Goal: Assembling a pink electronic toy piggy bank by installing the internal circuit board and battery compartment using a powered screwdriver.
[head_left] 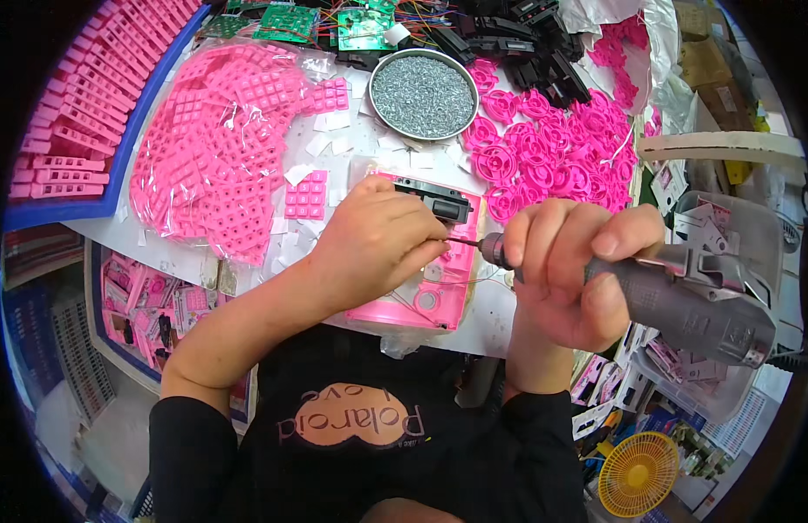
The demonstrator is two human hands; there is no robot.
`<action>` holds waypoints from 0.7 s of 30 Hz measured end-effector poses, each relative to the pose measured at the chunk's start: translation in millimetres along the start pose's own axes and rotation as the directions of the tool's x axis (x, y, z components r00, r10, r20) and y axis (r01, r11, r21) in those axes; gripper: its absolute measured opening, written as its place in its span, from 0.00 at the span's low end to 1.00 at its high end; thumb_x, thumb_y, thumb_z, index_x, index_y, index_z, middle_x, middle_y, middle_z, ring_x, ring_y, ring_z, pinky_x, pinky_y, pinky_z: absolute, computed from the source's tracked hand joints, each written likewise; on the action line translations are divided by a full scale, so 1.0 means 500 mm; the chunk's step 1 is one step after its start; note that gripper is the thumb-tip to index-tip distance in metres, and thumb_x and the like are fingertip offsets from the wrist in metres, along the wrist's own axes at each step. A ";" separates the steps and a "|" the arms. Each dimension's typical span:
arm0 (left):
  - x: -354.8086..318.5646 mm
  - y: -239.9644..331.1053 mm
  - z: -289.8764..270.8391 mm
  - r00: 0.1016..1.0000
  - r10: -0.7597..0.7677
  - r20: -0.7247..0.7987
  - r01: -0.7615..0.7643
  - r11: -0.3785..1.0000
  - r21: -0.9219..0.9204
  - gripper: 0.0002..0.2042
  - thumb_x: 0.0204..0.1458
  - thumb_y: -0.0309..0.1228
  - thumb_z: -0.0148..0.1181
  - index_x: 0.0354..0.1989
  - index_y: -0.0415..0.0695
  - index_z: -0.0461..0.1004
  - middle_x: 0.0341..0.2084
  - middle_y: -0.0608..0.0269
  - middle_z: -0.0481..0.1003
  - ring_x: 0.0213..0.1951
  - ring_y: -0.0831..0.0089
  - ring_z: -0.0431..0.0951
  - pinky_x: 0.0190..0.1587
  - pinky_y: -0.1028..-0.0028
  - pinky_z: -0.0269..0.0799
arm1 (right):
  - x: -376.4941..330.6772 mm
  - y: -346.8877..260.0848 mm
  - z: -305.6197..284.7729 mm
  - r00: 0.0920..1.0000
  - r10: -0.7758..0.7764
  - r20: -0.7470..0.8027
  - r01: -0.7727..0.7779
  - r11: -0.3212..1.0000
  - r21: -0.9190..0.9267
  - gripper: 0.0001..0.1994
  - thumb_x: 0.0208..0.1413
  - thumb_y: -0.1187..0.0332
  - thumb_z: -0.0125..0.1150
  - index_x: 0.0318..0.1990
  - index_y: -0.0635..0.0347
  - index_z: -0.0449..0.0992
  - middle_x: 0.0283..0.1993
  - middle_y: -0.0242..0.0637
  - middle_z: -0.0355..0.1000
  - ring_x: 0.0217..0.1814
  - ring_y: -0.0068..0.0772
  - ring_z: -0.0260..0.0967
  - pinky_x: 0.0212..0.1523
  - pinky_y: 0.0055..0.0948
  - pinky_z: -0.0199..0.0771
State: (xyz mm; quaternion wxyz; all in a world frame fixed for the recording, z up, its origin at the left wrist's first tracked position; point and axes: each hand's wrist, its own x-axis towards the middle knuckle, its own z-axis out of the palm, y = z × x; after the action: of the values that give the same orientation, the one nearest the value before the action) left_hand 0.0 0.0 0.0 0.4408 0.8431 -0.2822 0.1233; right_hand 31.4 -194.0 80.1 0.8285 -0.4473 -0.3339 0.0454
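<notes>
An electric screwdriver [683, 301] with a grey body lies in the grip of my right hand [578, 270], its bit pointing left. My left hand [378, 235] is closed, thumb and fingertips pinched together right at the end of the bit. Whatever they pinch is too small or hidden to name. Beneath my left hand a pink plastic casing [452, 301] rests on the table, partly covered by the hand. A black plastic part [446, 206] sits at the casing's far side. Thin wires cross the casing's near half.
Beyond the casing stands a round metal dish [423, 94] full of small screws. Pink rings [543, 161] are heaped to its right, below black plastic parts [508, 39]. To the left lie a bag of pink keypads [221, 148], one loose keypad [306, 195] and green circuit boards [286, 22].
</notes>
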 end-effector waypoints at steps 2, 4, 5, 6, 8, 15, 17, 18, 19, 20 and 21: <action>0.000 0.001 0.000 1.000 0.011 -0.016 -0.011 1.000 -0.011 0.09 0.44 0.28 0.71 0.34 0.48 0.79 0.28 0.65 0.78 0.33 0.68 0.78 0.43 0.65 0.64 | -0.004 -0.004 0.008 0.999 0.034 -0.024 -0.034 0.999 -0.024 0.16 0.60 0.67 0.64 0.47 0.58 0.63 0.23 0.35 0.65 0.24 0.29 0.61 0.33 0.37 0.71; 0.002 0.003 0.008 1.000 0.017 -0.008 -0.016 1.000 0.001 0.09 0.43 0.28 0.71 0.33 0.48 0.78 0.27 0.66 0.77 0.32 0.67 0.77 0.42 0.65 0.64 | -0.010 0.000 0.012 0.998 0.044 -0.051 -0.045 0.999 -0.029 0.16 0.59 0.67 0.64 0.46 0.58 0.63 0.23 0.35 0.65 0.24 0.28 0.61 0.33 0.36 0.71; 0.004 0.004 0.011 1.000 0.019 -0.004 -0.019 1.000 0.009 0.09 0.42 0.28 0.71 0.32 0.48 0.78 0.26 0.66 0.76 0.31 0.67 0.76 0.42 0.65 0.64 | -0.011 -0.001 0.012 0.997 0.048 -0.060 -0.050 0.998 -0.030 0.16 0.59 0.67 0.64 0.46 0.58 0.63 0.23 0.35 0.65 0.24 0.28 0.61 0.33 0.36 0.71; 0.007 0.005 0.009 0.999 0.033 0.006 -0.033 0.998 0.048 0.09 0.42 0.28 0.71 0.32 0.48 0.77 0.26 0.66 0.76 0.31 0.67 0.76 0.42 0.65 0.64 | -0.012 0.002 0.012 0.996 0.044 -0.072 -0.046 0.999 -0.027 0.15 0.59 0.68 0.64 0.46 0.58 0.63 0.23 0.35 0.65 0.23 0.28 0.61 0.33 0.36 0.71; 0.018 0.008 0.004 0.998 0.057 0.026 -0.060 0.990 0.127 0.10 0.41 0.29 0.72 0.30 0.48 0.76 0.26 0.66 0.75 0.30 0.66 0.75 0.41 0.64 0.63 | -0.009 0.007 0.008 0.996 0.030 -0.079 -0.032 0.999 -0.013 0.15 0.59 0.68 0.64 0.46 0.58 0.62 0.22 0.35 0.65 0.23 0.28 0.61 0.32 0.36 0.71; 0.048 0.011 0.019 0.995 -0.068 -0.073 0.092 0.914 0.396 0.14 0.42 0.36 0.73 0.36 0.50 0.76 0.38 0.69 0.77 0.47 0.68 0.75 0.58 0.52 0.59 | 0.012 0.058 -0.041 0.983 -0.115 -0.145 0.091 0.983 -0.161 0.12 0.59 0.75 0.59 0.46 0.61 0.63 0.23 0.36 0.65 0.21 0.27 0.62 0.30 0.35 0.71; 0.026 -0.028 0.037 0.987 -0.134 0.092 0.081 0.898 0.433 0.15 0.42 0.37 0.73 0.38 0.51 0.76 0.40 0.71 0.77 0.51 0.69 0.74 0.63 0.48 0.55 | 0.015 0.090 -0.068 0.973 -0.107 -0.207 0.075 0.985 -0.155 0.11 0.57 0.79 0.58 0.45 0.63 0.64 0.24 0.38 0.68 0.20 0.25 0.63 0.25 0.32 0.70; 0.027 -0.027 0.035 0.987 -0.135 0.090 0.081 0.892 0.445 0.15 0.43 0.37 0.72 0.38 0.51 0.76 0.40 0.71 0.77 0.51 0.68 0.74 0.64 0.47 0.55 | 0.015 0.097 -0.067 0.966 -0.055 -0.252 0.014 0.987 -0.160 0.09 0.56 0.79 0.59 0.42 0.63 0.66 0.25 0.37 0.68 0.20 0.24 0.63 0.25 0.30 0.70; 0.029 -0.024 0.031 0.987 -0.135 0.088 0.081 0.886 0.457 0.15 0.43 0.37 0.72 0.38 0.51 0.76 0.40 0.71 0.77 0.51 0.68 0.74 0.64 0.47 0.55 | 0.015 0.103 -0.067 0.955 -0.003 -0.297 -0.047 0.986 -0.162 0.08 0.55 0.79 0.59 0.40 0.63 0.67 0.25 0.36 0.69 0.21 0.23 0.63 0.25 0.29 0.69; 0.029 -0.023 0.030 0.987 -0.135 0.086 0.080 0.880 0.468 0.15 0.43 0.37 0.72 0.38 0.51 0.76 0.40 0.71 0.77 0.50 0.68 0.74 0.65 0.47 0.55 | 0.014 0.106 -0.071 0.967 -0.008 -0.254 -0.055 0.969 -0.239 0.08 0.57 0.78 0.58 0.40 0.61 0.66 0.24 0.35 0.66 0.20 0.24 0.62 0.25 0.30 0.68; 0.029 -0.023 0.029 0.987 -0.133 0.084 0.080 0.883 0.462 0.15 0.43 0.38 0.72 0.38 0.51 0.76 0.40 0.71 0.77 0.50 0.68 0.74 0.65 0.47 0.55 | 0.014 0.110 -0.075 0.978 -0.007 -0.207 -0.059 0.948 -0.313 0.08 0.58 0.77 0.57 0.41 0.60 0.65 0.23 0.34 0.64 0.20 0.25 0.60 0.26 0.31 0.66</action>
State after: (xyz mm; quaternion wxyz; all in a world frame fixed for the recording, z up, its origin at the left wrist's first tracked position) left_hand 17.8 -11.9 -9.9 0.2194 0.9430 -0.2229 0.1137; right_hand 71.2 -185.4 26.9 0.7750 -0.5815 -0.2435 -0.0444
